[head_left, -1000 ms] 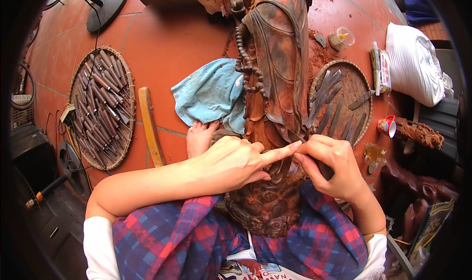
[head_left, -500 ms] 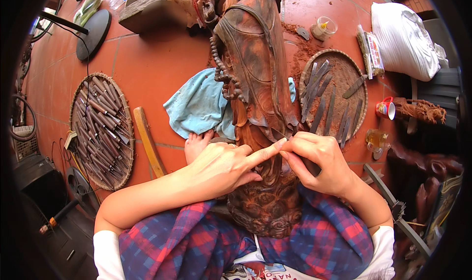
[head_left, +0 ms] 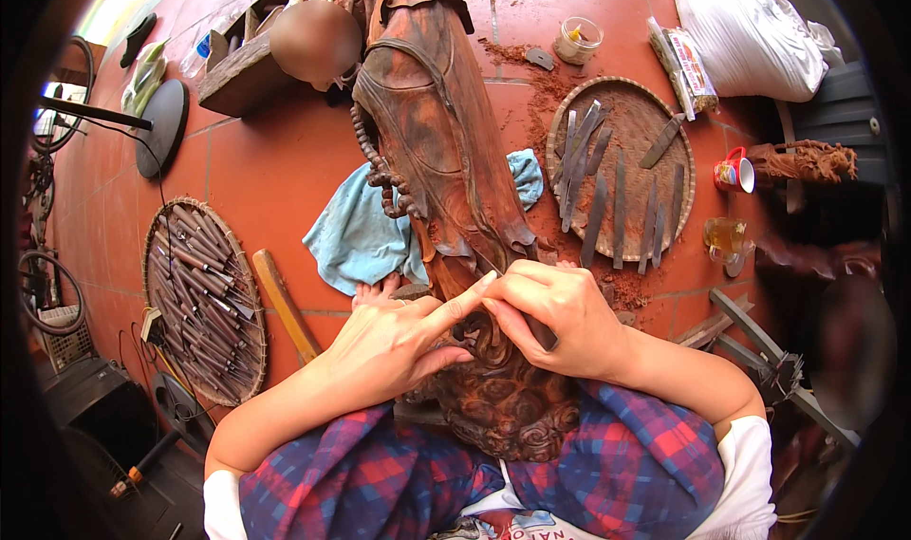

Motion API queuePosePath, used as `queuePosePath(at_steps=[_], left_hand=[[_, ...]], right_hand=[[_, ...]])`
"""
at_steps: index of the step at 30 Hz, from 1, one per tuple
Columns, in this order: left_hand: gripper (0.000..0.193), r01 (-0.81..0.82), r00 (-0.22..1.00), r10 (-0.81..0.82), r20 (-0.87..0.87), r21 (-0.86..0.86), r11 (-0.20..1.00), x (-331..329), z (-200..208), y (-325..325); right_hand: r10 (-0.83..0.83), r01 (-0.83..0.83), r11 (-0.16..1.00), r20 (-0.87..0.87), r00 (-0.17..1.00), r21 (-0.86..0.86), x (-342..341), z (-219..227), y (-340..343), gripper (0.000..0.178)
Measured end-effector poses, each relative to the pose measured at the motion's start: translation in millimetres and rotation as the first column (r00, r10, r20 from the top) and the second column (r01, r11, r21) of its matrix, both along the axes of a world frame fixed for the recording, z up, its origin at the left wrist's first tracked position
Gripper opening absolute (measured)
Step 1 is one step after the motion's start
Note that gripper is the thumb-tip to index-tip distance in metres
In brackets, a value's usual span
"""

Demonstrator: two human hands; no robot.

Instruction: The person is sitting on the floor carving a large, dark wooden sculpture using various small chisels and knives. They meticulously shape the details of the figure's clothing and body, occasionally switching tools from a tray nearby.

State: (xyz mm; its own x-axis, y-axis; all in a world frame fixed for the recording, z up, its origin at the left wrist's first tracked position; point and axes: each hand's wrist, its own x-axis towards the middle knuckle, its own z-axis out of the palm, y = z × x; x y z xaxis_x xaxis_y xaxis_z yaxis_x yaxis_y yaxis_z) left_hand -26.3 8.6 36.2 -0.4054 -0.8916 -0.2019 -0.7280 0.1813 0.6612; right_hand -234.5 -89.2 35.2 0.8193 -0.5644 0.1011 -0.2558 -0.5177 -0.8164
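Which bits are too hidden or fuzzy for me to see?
All in the head view:
- Thin dark tool: partly covered by the right hand.
- Brown carved wooden figure: one end cut off by the top edge.
- Crumpled light-blue cloth: its middle hidden by the figure.
- Bare left foot: mostly behind the left hand.

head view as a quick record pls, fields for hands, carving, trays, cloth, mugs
right hand: pinches a dark tool
left hand: index finger out toward right hand
carving: brown, knobbly at its near end
left tray: brown-handled tools
right tray: flat dark blades
cloth: light blue, showing on both sides of carving
mugs: red mug and glass mug, right of right tray
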Motion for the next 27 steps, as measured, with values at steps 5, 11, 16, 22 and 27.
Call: queuePosePath(at_steps=[5, 11, 16, 22, 27], left_hand=[[0.072, 0.017, 1.0, -0.016, 0.018, -0.037, 0.999, -1, -4, 0], [0.067, -0.009, 1.0, 0.009, -0.017, 0.009, 1.0, 2, 2, 2], [0.067, -0.005, 1.0, 0.005, -0.029, 0.007, 1.0, 2, 0, 0], [0.069, 0.021, 1.0, -0.021, 0.017, -0.002, 1.0, 0, -4, -1], [0.063, -0.024, 1.0, 0.025, -0.013, 0.043, 0.999, 4, 4, 2]], right_hand=[[-0.043, 0.04, 0.999, -0.131, 0.99, -0.024, -1, 12, 3, 0.008], [-0.023, 0.023, 1.0, -0.019, 1.0, -0.021, 0, 1, 2, 0.009], [-0.029, 0.028, 0.999, -0.098, 0.995, -0.019, 2, 12, 2, 0.011], [-0.022, 0.021, 1.0, -0.106, 0.994, -0.01, 0, 14, -1, 0.01], [-0.008, 0.011, 0.999, -0.115, 0.993, 0.03, 4, 15, 0, 0.011]])
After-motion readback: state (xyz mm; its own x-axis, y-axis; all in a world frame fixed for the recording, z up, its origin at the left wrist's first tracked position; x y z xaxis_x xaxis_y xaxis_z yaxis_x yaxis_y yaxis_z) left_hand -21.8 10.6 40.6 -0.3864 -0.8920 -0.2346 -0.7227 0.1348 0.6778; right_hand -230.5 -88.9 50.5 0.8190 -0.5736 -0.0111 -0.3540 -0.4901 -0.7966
